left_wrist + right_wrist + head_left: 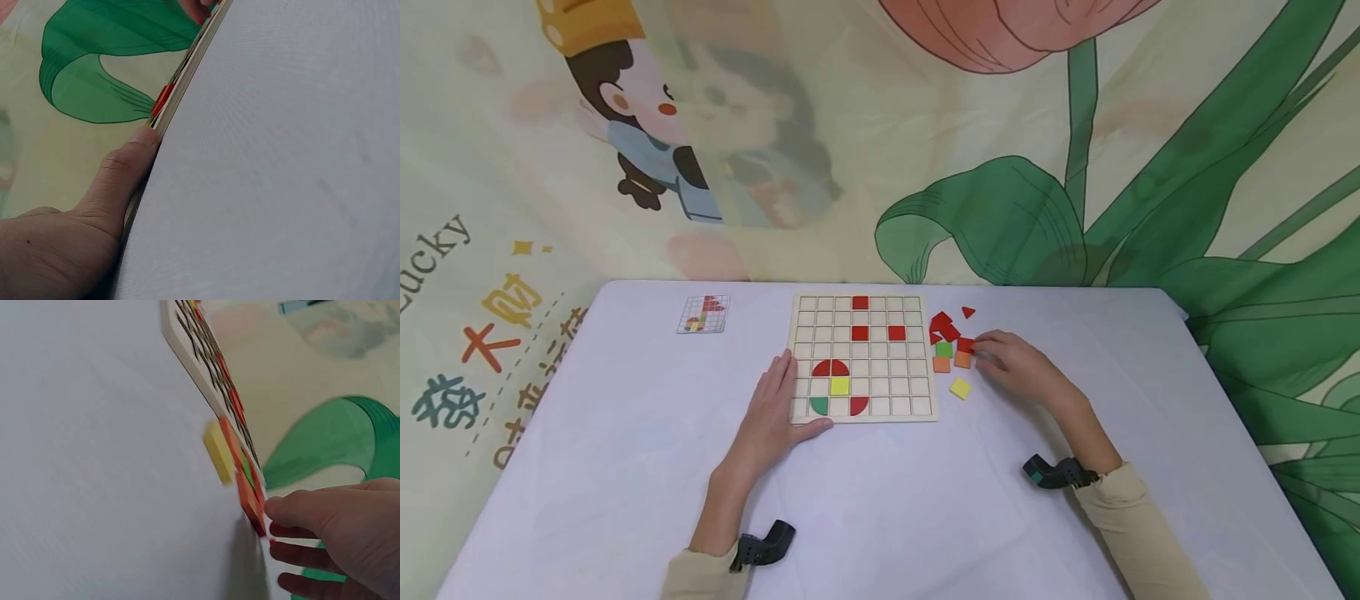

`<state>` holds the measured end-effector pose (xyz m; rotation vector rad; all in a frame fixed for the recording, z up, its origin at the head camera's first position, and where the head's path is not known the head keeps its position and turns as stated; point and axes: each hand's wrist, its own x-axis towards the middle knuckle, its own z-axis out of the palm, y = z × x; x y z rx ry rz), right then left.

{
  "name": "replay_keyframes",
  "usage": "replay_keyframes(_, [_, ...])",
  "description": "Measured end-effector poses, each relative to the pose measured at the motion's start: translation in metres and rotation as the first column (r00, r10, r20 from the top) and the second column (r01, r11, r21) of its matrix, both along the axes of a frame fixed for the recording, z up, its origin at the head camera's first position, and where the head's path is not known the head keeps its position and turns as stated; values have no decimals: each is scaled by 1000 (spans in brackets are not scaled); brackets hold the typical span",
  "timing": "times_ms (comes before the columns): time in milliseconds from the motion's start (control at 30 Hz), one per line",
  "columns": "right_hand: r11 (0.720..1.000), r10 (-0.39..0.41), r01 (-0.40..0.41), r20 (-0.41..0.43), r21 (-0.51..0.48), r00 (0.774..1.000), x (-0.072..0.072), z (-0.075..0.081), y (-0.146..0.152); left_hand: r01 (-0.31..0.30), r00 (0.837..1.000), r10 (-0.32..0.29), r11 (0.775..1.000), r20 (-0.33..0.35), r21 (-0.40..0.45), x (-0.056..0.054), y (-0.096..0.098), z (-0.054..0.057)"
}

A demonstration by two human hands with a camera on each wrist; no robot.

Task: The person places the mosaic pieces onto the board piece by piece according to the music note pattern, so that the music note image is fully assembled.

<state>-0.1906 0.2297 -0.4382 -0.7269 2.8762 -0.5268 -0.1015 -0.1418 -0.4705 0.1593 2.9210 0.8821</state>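
A wooden grid board [886,385] lies on the white table, with red, yellow and green tiles in some of its squares. Two red quarter-circles sit side by side above a yellow square [839,386]. My left hand [765,404] rests along the board's left edge, its thumb at the front edge. Just right of the board is a loose group of red, green, orange and yellow tiles. My right hand [1018,367] reaches in there, fingertips right at a red square tile [966,344]. In the right wrist view, its thumb [284,511] is close to an orange tile [249,503].
A small pattern card [703,314] with a coloured grid lies left of the board. One red triangle [968,312] is apart at the back right, and a yellow tile [960,388] lies nearest the front. Behind the table hangs a printed cloth [820,250].
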Motion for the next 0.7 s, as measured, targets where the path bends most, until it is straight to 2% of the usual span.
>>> replay_keyframes(167, [995,95,-95,-110,4,989,10,-1,-20,-4,1000,4,1000,4,1,0,-1,-1])
replay_keyframes(300, [994,108,-107,-140,14,984,12,2,-32,-13,1000,13,1000,6,-1,2,-1,0])
replay_keyframes(500, [999,53,-51,-143,19,988,-7,4,-53,-17,1000,17,1000,-11,6,1,-1,-1])
replay_keyframes(700, [994,22,-10,-111,108,994,-22,1,-70,-15,1000,15,1000,-14,9,1,1,-3])
